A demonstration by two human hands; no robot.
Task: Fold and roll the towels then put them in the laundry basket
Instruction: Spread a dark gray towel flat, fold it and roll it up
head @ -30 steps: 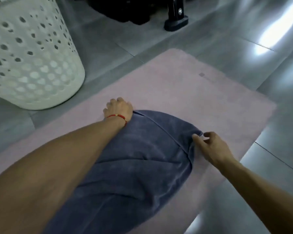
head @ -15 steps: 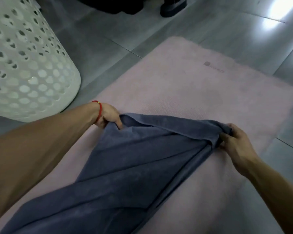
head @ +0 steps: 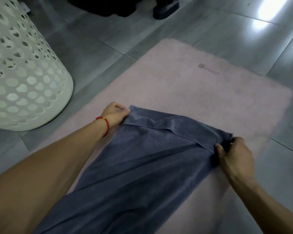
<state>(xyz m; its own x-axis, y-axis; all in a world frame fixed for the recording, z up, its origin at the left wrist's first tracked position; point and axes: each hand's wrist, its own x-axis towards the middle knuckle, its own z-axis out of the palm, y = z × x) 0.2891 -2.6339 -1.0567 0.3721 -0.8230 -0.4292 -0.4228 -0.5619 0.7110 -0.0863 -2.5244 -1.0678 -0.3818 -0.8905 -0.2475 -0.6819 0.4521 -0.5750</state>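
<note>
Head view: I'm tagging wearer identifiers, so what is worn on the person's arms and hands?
Both forearms are bare, with no sleeves in view. The left hand has a thin red cord bracelet with a small gold bead at the wrist. The right hand shows no ring, watch or glove.

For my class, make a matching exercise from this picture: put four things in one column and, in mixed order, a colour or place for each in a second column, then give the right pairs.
Things:
1. towel
2. laundry basket
3. mat
4. bracelet

Descriptions:
A. red, round the left wrist
B. pale pink, spread on the tiled floor
C. grey-blue, lying on the mat with a far corner pinched in each hand
D. white with punched holes, standing on the floor left of the mat

Pairs: 1-C, 2-D, 3-B, 4-A
</note>
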